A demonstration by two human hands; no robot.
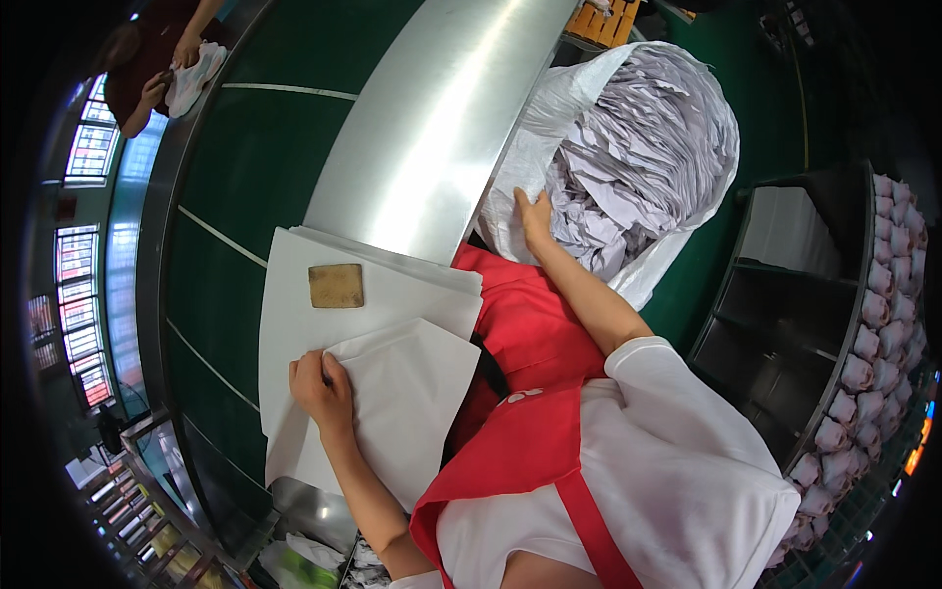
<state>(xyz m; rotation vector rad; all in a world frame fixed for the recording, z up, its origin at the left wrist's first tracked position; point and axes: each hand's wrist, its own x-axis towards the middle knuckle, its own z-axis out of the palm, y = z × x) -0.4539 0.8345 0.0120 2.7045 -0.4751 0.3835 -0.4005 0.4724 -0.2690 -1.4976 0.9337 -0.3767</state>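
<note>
My left hand point(322, 391) is closed on the edge of a white paper sheet point(407, 393), whose near part lies turned over the stack. Beneath it spreads a stack of large white sheets point(287, 314) on the bench. A small brownish rectangular block point(336, 286) rests flat on the stack, beyond my left hand. To the right, my right hand point(535, 221) is at the rim of a white woven sack point(505, 221), thumb and forefinger apart; its other fingers are partly hidden. Crumpled, layered whitish sheets point(648, 147) fill the sack.
A shiny metal surface point(422, 128) runs beyond the stack, beside a green belt point(265, 177) with white lines. At far left, another person's hands point(172, 74) handle a white item. A metal cabinet point(770, 324) and rows of whitish bundles point(873, 344) stand at right.
</note>
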